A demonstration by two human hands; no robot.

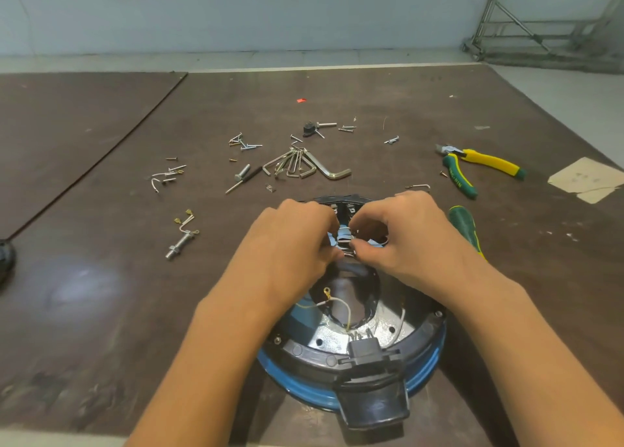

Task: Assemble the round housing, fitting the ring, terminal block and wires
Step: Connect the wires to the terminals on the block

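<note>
The round housing (pixel 423 369) sat near the table (pixel 101 278)'s front edge, with bare board open to its left. Over its far side the left hand (pixel 290 244) and right hand (pixel 405 237) both pinched a small pale part (pixel 345 240) with curled fingers. Their knuckles hid what it joined.

I am working in what is looking like a small workshop: a scuffed dark board surface (pixel 101 278) is carrying loose screws (pixel 248 147), a bundle of hex keys (pixel 300 164), green-and-yellow pliers (pixel 486 163) and a screwdriver (pixel 464 224) beside an opened round housing (pixel 388 332). Behind it, a bare pale wall (pixel 236 14) and 1 metal frame (pixel 526 24) are standing on tiled floor (pixel 304 58).
</note>
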